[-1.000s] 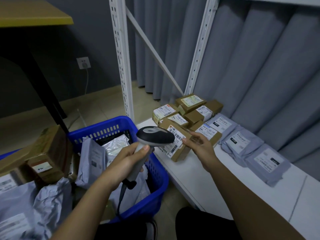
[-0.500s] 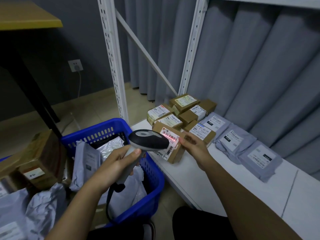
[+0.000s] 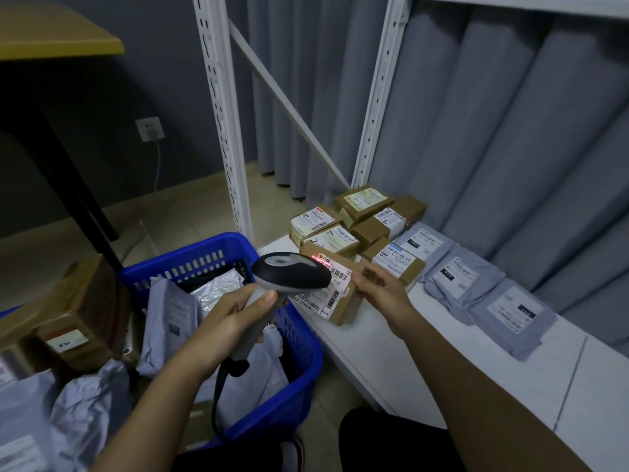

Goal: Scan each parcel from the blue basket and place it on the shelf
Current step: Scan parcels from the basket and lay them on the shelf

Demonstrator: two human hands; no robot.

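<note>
My left hand (image 3: 235, 315) grips a grey and black barcode scanner (image 3: 289, 274), its head close over a brown cardboard parcel (image 3: 335, 291). Red scan light falls on the parcel's white label. My right hand (image 3: 381, 294) holds that parcel by its right side, tilted, just above the front edge of the white shelf (image 3: 425, 356). The blue basket (image 3: 299, 366) sits on the floor left of the shelf, with grey bag parcels (image 3: 166, 321) inside.
Several brown boxes (image 3: 360, 219) are stacked at the shelf's back left; three grey mailer bags (image 3: 476, 284) lie in a row to the right. White shelf uprights (image 3: 221, 114) rise behind. More boxes (image 3: 75, 311) and bags lie at the left. A dark table leg (image 3: 68, 172) stands far left.
The red scan light came on over the parcel's label after the first frame. Both hands have stayed nearly in place while the view shifted slightly.
</note>
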